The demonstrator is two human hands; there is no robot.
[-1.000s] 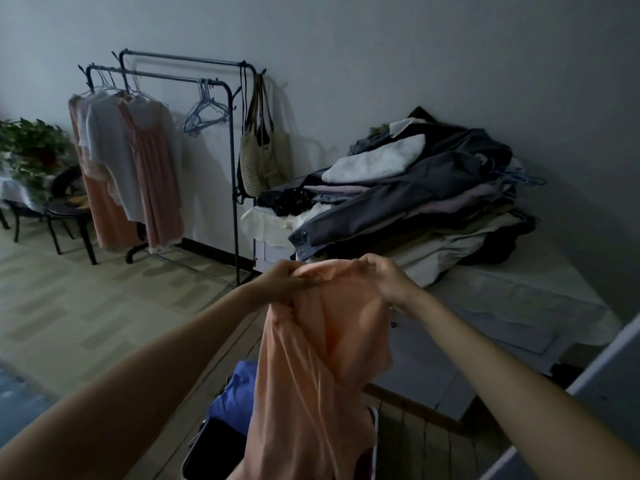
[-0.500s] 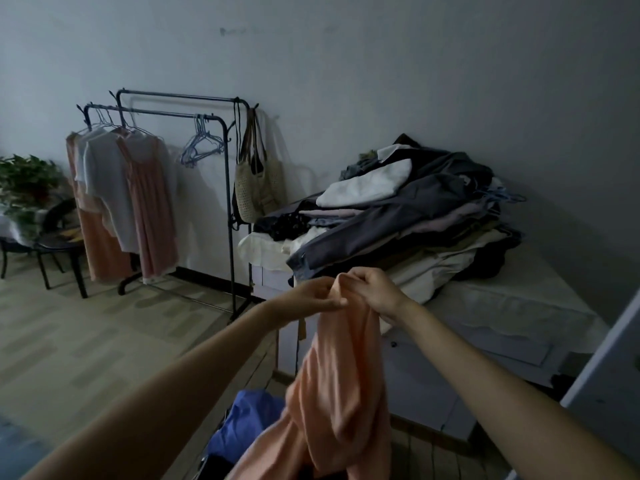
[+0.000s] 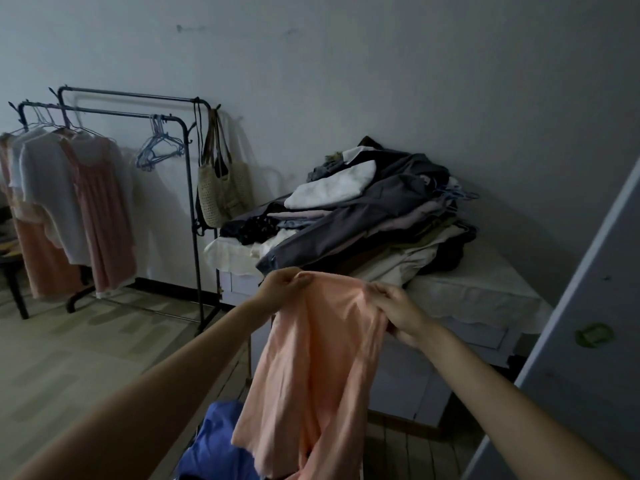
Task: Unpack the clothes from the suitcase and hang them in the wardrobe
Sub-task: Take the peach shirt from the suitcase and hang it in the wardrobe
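A peach-coloured garment (image 3: pixel 318 368) hangs in front of me, held up by its top edge. My left hand (image 3: pixel 282 287) grips its left corner and my right hand (image 3: pixel 398 313) grips its right corner, the cloth spread between them. Below it lies a blue garment (image 3: pixel 214 445) at the bottom edge of the view; the suitcase under it is mostly hidden. A black clothes rack (image 3: pixel 187 188) stands at the left wall with several hung garments (image 3: pixel 100 209) and a bunch of empty hangers (image 3: pixel 159 150).
A woven bag (image 3: pixel 221 192) hangs on the rack's right end. A low white-covered bed (image 3: pixel 478 296) behind the garment carries a big pile of clothes (image 3: pixel 367 216). A grey door or panel (image 3: pixel 588 341) rises at the right. A dark chair leg (image 3: pixel 14 292) is at far left.
My hands have moved apart, spreading the garment's top edge wide. The view has tilted up and shifted right, so the rack sits further left.
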